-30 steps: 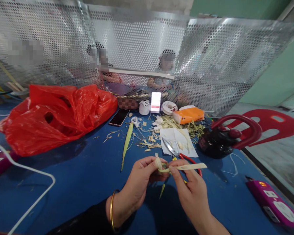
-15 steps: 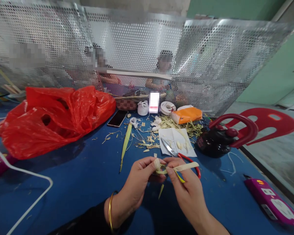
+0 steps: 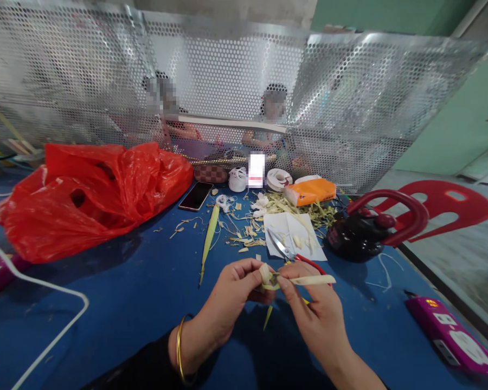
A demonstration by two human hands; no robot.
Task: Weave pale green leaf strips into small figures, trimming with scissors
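My left hand [image 3: 231, 292], with a gold bangle on its wrist, pinches the folded end of a pale leaf strip [image 3: 309, 280] just above the blue table [image 3: 138, 292]. My right hand [image 3: 315, 309] pinches the same strip right beside it, fingertips almost touching. The strip's free end sticks out to the right. A thin green tail hangs below the hands. Red-handled scissors [image 3: 293, 253] lie just beyond my hands, partly on a white paper sheet [image 3: 295, 227].
A red plastic bag [image 3: 89, 189] fills the left. A long green leaf [image 3: 209, 238], leaf scraps, a phone [image 3: 196, 195], tape rolls and an orange pack [image 3: 312, 190] lie further back. A dark kettle [image 3: 361, 233] stands right. Purple power strips [image 3: 451, 336] flank me. People sit behind a perforated metal screen [image 3: 228, 81].
The hands have drawn closer together and the strip's folded end is tighter. The free end has swung slightly lower. The view shifted a little.
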